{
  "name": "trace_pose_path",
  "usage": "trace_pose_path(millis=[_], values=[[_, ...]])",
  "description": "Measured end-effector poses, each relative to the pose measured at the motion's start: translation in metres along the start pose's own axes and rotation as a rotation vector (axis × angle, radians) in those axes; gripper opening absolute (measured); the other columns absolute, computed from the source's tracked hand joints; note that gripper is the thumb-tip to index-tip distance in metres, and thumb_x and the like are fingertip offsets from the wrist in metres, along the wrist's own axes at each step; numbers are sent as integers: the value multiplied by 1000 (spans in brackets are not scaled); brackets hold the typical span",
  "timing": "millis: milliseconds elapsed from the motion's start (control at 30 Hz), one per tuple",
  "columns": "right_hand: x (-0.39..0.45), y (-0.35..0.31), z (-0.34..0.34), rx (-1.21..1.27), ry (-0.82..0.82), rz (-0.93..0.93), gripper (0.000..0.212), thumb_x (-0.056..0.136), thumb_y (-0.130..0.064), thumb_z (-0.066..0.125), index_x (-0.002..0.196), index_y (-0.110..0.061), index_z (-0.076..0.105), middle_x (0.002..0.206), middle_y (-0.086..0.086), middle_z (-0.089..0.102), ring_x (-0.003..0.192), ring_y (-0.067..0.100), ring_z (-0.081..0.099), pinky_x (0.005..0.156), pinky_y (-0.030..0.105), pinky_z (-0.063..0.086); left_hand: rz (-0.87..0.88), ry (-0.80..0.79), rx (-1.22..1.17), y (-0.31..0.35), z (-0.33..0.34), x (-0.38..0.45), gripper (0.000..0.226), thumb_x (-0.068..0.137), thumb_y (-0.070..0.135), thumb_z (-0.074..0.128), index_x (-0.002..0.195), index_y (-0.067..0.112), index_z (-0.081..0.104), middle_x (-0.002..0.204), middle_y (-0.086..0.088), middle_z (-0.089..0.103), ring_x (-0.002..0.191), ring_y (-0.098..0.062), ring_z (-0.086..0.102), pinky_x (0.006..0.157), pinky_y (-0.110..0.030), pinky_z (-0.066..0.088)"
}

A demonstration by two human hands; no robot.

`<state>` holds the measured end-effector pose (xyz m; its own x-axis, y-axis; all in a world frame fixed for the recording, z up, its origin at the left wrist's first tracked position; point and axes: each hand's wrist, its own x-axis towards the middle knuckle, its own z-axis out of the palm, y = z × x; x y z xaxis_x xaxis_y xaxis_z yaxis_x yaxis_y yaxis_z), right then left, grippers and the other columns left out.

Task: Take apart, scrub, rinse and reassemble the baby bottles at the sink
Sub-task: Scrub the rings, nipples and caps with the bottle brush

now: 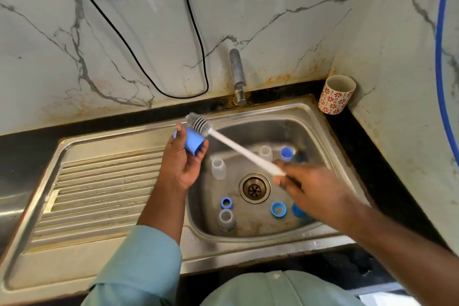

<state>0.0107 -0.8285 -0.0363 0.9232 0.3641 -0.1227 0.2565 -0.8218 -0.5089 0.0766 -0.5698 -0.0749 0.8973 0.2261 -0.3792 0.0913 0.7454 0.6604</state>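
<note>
Partly, the blue cap (193, 142) is hidden by the curled fingers and thumb of the left hand (182, 159) clamped round it, its open end facing lower right. Just above those fingers the grey brush head (198, 124) touches the cap; the white handle (244, 151) slants down-right into the blurred right hand (308, 187), whose fingers are closed on its end. Beneath, open basin room is seen in the sink (308, 117), with clear bottles (218, 168) and blue rings (278, 209) scattered around the drain (254, 188).
</note>
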Motion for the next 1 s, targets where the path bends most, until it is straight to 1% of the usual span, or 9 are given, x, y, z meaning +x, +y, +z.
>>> trace_pose_path(millis=[167, 233, 333, 500, 567, 633, 733, 867, 1000], values=[[1, -7, 22, 116, -45, -29, 40, 102, -38, 43, 141, -41, 41, 66, -4, 56, 50, 8, 50, 52, 23, 45, 127, 86, -67, -1, 11, -3, 25, 89, 29, 65, 107, 13, 61, 98, -6, 66, 90, -17, 66, 66, -27, 57], [-3, -13, 22, 138, -62, -54, 36, 101, -39, 43, 137, -39, 45, 62, -3, 54, 49, 7, 49, 48, 18, 40, 146, 145, -80, 5, 15, -1, 28, 89, 32, 67, 109, 13, 61, 96, -5, 64, 88, -16, 64, 64, -27, 57], [10, -21, 25, 212, 4, -40, 32, 101, -37, 44, 132, -36, 52, 63, -2, 56, 50, 8, 52, 49, 23, 42, 124, 183, -83, 4, 26, -3, 40, 86, 43, 68, 113, 15, 60, 88, -2, 63, 78, -14, 61, 56, -24, 53], [-10, -36, 35, 263, -40, -6, 23, 102, -36, 42, 118, -29, 57, 60, -7, 49, 49, 3, 48, 48, 18, 37, 215, 212, -29, 22, 28, -3, 42, 86, 45, 68, 117, 18, 60, 105, -5, 63, 93, -20, 62, 66, -29, 56], [0, -39, 33, 270, -34, 15, 21, 102, -36, 41, 111, -25, 57, 63, -6, 51, 49, 5, 46, 46, 19, 35, 202, 234, 37, 9, 33, -8, 47, 83, 45, 70, 119, 18, 57, 101, -4, 63, 87, -18, 62, 63, -28, 52], [11, -38, 28, 254, -12, 24, 21, 103, -37, 39, 105, -23, 54, 65, -3, 55, 50, 8, 48, 47, 25, 39, 172, 239, 42, 1, 42, -15, 45, 85, 46, 69, 117, 18, 56, 91, -2, 62, 75, -14, 59, 56, -25, 48], [4, -33, 25, 253, -28, -14, 21, 102, -38, 39, 101, -22, 53, 62, 0, 55, 47, 11, 47, 48, 33, 41, 219, 235, -58, 14, 42, -13, 39, 84, 40, 72, 112, 16, 59, 92, -3, 66, 79, -17, 64, 58, -27, 53], [10, -35, 19, 280, -9, 0, 23, 103, -38, 37, 99, -21, 52, 63, -1, 53, 47, 7, 45, 46, 28, 39, 222, 145, 36, 5, 46, -18, 20, 86, 31, 70, 98, 18, 62, 94, -3, 66, 82, -16, 65, 63, -29, 55], [4, -31, 28, 244, -16, -16, 22, 102, -40, 37, 97, -24, 50, 60, -2, 52, 45, 7, 44, 43, 22, 34, 215, 179, 3, 26, 44, -13, 35, 84, 38, 72, 109, 15, 64, 103, -7, 66, 89, -21, 65, 65, -32, 56]])
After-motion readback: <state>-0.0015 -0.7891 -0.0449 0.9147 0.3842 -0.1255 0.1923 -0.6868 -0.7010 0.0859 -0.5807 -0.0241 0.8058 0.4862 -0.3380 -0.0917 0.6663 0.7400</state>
